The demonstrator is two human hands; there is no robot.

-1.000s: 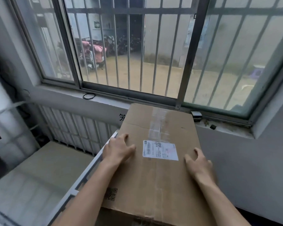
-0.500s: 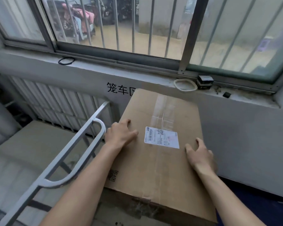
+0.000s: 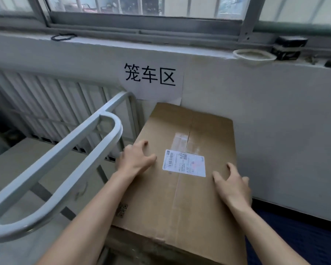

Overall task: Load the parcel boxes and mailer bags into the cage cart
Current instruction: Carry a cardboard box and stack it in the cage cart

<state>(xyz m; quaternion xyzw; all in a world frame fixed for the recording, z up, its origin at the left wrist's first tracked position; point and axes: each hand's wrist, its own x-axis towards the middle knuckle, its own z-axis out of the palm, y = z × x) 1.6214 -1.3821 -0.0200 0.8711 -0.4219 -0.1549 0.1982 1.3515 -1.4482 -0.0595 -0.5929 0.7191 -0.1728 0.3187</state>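
Head view, left hand (image 3: 136, 159) and right hand (image 3: 232, 185) clasping parcel box (image 3: 189, 205), fingers curled (thumbs on top)

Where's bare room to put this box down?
Free: beige deck between white rail and barred panel, left of the cardboard box; blue floor at its right. Crowded: right sill end, white dish beside black boxes.
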